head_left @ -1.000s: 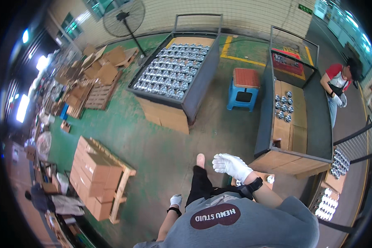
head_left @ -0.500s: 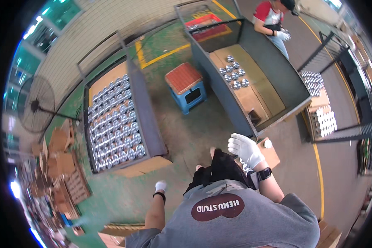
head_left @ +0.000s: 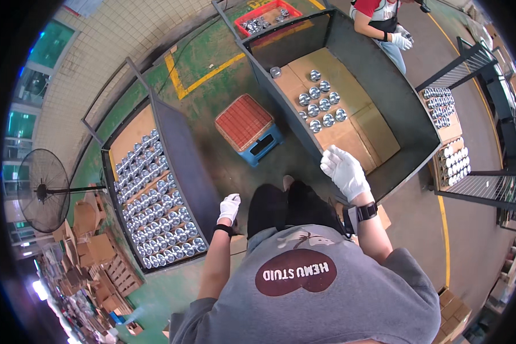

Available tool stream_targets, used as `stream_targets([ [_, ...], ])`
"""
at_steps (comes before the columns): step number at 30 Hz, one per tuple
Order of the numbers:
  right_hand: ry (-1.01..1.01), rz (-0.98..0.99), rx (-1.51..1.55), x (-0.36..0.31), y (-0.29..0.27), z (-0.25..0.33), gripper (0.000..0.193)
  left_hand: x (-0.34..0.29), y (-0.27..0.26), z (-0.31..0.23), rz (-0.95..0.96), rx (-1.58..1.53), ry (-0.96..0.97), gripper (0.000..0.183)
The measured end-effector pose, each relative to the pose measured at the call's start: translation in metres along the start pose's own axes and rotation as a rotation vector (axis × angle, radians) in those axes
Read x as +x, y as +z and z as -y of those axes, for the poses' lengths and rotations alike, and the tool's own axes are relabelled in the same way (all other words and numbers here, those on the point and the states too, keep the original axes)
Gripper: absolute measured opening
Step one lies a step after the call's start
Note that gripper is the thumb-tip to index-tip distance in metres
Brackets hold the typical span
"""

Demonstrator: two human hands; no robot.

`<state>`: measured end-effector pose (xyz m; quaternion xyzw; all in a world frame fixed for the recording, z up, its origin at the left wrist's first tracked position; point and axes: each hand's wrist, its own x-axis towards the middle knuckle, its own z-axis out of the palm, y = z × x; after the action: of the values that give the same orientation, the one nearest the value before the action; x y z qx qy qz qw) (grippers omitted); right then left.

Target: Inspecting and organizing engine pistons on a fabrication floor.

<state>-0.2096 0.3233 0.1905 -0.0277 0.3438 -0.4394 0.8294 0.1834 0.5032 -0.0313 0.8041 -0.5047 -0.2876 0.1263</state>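
Note:
My right hand, in a white glove with a dark watch at the wrist, is held out over the near-left edge of the right grey metal cart. Its fingers are stretched, and nothing shows in them. Several shiny round metal parts stand on cardboard inside that cart, beyond the hand. Lower and to the left, my gloved left hand hangs beside the left cart, its fingers loosely extended and holding nothing visible. Rows of similar metal parts fill much of the left cart.
A blue stool with a red top stands between the carts. A red crate lies beyond the right one. Another person stands at that cart's far side. A black fan, cardboard and a rack surround the area.
I have moved forward between the carts, and the stool now appears nearer. My right hand has come up to the right cart's edge; my left hand has moved forward beside the left cart.

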Motion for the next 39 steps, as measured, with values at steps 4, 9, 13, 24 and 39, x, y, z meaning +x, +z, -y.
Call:
stream_targets([
  [4, -0.044, -0.021, -0.029, 0.048, 0.017, 0.027, 0.023, 0.020, -0.008, 0.007, 0.308, 0.094, -0.241, 0.024],
  [9, -0.102, -0.093, 0.073, 0.073, 0.015, 0.048, 0.022, 0.041, -0.015, 0.046, 0.634, 0.579, 0.028, 0.027],
  [13, -0.095, -0.102, 0.178, 0.107, -0.007, 0.053, 0.020, 0.100, -0.037, 0.089, 0.686, 0.714, 0.058, 0.026],
  [24, 0.084, -0.087, 0.170, 0.315, -0.028, 0.074, 0.018, 0.315, -0.106, -0.047, 0.108, -0.081, 0.033, 0.025],
  [39, 0.550, -0.258, -1.612, 0.779, -0.066, -0.039, 0.051, 0.443, -0.212, -0.036, 0.450, 0.118, -0.596, 0.029],
])
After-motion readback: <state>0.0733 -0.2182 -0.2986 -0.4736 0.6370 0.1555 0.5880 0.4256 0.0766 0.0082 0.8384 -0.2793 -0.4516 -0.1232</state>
